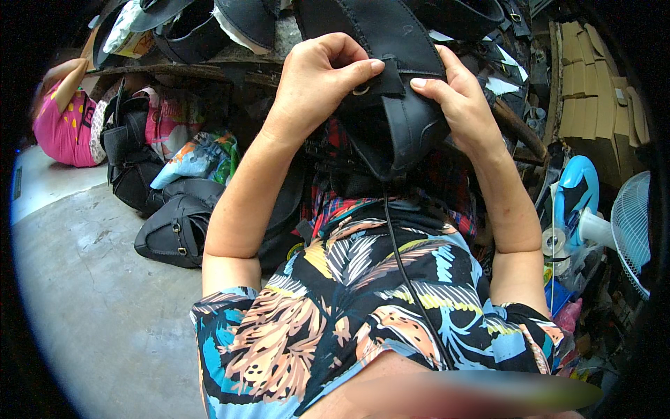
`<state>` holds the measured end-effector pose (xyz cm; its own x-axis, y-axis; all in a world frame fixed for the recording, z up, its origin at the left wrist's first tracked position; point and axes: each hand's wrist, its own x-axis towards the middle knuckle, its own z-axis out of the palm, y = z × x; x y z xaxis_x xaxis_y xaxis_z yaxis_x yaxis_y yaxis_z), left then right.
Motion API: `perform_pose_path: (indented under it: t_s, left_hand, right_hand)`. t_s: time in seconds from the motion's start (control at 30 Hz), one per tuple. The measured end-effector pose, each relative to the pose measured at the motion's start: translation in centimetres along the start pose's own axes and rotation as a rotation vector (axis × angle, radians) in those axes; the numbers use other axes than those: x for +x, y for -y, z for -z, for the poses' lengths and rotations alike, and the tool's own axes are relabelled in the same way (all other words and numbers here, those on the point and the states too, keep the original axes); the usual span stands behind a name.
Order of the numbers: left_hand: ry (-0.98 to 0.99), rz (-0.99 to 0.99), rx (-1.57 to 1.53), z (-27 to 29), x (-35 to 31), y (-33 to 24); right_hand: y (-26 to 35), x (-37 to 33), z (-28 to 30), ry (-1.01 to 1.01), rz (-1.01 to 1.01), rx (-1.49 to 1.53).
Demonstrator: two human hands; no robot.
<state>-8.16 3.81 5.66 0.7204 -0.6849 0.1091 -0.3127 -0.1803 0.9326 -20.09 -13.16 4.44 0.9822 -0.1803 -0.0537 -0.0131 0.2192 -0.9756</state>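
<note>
Both hands are raised in front of my chest at a black leather boot upper (412,126). My left hand (317,87) is closed in a pinch, thumb and forefinger together at a small black strap or tab on the upper. A small metal ring or eyelet (361,89) shows just below that thumb. My right hand (462,101) grips the upper's right side, its thumb on the front and its fingers partly hidden behind. The toe-like lower part hangs down toward my lap, while the broad flat part leans up onto the bench.
More black leather pieces (188,35) lie along the bench edge. Buckled black boot uppers (178,234) are piled on the grey floor (98,279) to the left. A person in pink (63,129) sits at the far left. On the right are a fan (631,227) and stacked cardboard (590,91).
</note>
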Motion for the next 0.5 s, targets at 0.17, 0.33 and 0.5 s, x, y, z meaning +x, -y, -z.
perform_pose_path:
  t_s: [0.17, 0.33, 0.5]
  left_hand:
    - [-0.001, 0.014, -0.021, 0.15, -0.02, -0.72]
    - [0.007, 0.035, -0.053, 0.31, 0.07, -0.91]
    - [0.047, 0.048, -0.095, 0.65, 0.16, -0.87]
  right_hand:
    - [0.3, -0.01, -0.36, -0.039, 0.061, 0.014]
    - [0.52, -0.14, -0.63, -0.038, 0.037, 0.059]
    - [0.56, -0.03, -0.76, -0.05, 0.047, 0.071]
